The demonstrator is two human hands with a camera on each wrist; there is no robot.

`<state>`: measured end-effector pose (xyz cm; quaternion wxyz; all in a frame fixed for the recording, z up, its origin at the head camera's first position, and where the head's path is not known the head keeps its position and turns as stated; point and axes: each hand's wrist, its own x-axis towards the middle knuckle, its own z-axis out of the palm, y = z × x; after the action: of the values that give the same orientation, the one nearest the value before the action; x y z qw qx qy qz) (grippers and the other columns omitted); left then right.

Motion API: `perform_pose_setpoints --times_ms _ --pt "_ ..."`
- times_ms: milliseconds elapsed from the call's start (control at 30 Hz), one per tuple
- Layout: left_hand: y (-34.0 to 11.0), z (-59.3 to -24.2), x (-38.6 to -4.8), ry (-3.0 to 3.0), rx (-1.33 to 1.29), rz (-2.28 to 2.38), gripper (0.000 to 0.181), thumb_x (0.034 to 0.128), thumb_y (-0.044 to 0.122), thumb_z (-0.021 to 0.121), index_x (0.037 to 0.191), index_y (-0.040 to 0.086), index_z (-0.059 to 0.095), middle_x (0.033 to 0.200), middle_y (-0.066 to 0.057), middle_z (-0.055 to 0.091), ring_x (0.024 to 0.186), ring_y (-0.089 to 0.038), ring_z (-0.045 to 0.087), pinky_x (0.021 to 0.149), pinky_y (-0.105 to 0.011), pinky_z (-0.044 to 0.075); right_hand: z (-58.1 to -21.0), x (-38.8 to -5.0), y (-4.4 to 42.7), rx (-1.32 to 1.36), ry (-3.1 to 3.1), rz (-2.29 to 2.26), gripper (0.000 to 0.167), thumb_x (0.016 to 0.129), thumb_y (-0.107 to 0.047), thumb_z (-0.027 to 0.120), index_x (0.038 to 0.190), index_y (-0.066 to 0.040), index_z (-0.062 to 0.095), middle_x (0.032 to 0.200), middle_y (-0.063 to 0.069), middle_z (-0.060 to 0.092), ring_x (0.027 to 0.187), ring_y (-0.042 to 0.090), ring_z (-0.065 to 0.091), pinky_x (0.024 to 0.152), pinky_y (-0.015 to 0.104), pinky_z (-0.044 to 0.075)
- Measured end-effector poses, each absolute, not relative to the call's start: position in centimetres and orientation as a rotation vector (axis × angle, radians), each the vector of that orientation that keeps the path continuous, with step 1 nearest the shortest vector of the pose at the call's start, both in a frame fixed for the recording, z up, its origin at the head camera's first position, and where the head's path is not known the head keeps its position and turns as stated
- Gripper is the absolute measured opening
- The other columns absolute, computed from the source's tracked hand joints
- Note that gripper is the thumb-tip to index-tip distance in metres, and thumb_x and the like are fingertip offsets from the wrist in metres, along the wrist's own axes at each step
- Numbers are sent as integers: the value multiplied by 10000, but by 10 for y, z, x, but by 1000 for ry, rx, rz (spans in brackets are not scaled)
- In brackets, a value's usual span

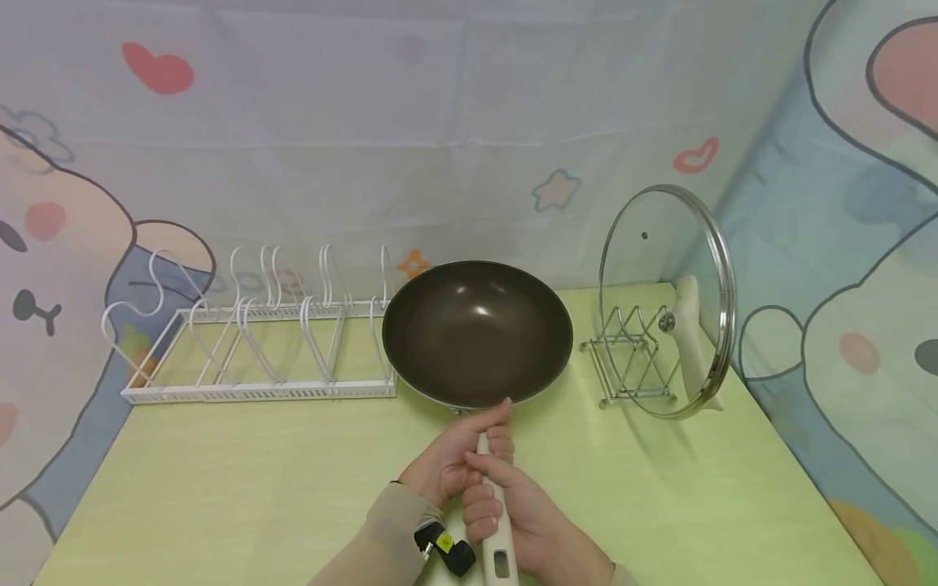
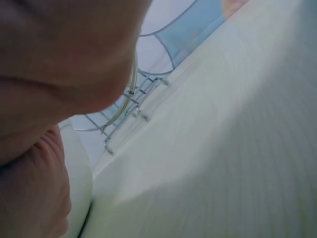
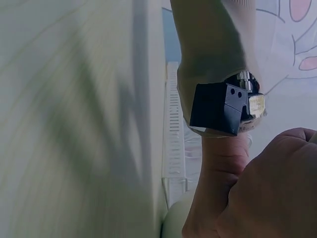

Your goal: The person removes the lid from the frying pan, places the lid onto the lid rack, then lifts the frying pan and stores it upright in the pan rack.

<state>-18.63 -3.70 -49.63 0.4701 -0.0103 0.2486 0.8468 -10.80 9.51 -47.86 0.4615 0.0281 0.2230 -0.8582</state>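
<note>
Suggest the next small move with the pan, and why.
I'd probably raise the pan slightly before any sideways shift. The left hand and right hand both grip its handle, so it seems well supported. In the head view its left rim overlaps the right end of the white rack; whether they touch is unclear, but sliding left might snag.

Soft light — glints in pan (image 1: pixel 476 338)

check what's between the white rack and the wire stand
The head view shows the dark pan between the white rack and the wire stand, with bare table between pan and stand.
</note>
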Motion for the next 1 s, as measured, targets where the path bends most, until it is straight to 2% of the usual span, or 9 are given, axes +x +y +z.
perform_pose_setpoints --times_ms 100,300,567,1000 --pt "-35 -494 -187 619 -65 2080 440 1157 354 469 739 215 477 586 140 373 498 25 385 480 -106 411 -478 -108 94 65 542 -2111 372 1161 -318 328 842 -196 475 642 -155 317 502 -48 391 503 97 365" --pt "-34 -492 -187 725 -129 2052 464 1140 280 479 685 223 408 550 142 371 453 21 435 468 -91 300 -475 -106 92 123 575 -2109 346 1137 -276 343 812 -201 435 621 -159 317 483 -52 391 489 95 333" --pt "-31 -492 -187 845 -120 2034 517 1137 246 423 624 228 366 507 152 377 422 25 432 460 -102 279 -475 -105 90 180 672 -2103 333 1104 -243 390 774 -212 422 589 -167 359 446 -65 395 466 96 301" --pt "-26 -493 -185 909 -162 2051 492 1109 234 481 634 228 355 514 157 351 425 31 377 458 -102 253 -476 -106 90 180 712 -2093 335 1071 -219 402 736 -222 424 572 -172 362 420 -70 406 459 99 260"
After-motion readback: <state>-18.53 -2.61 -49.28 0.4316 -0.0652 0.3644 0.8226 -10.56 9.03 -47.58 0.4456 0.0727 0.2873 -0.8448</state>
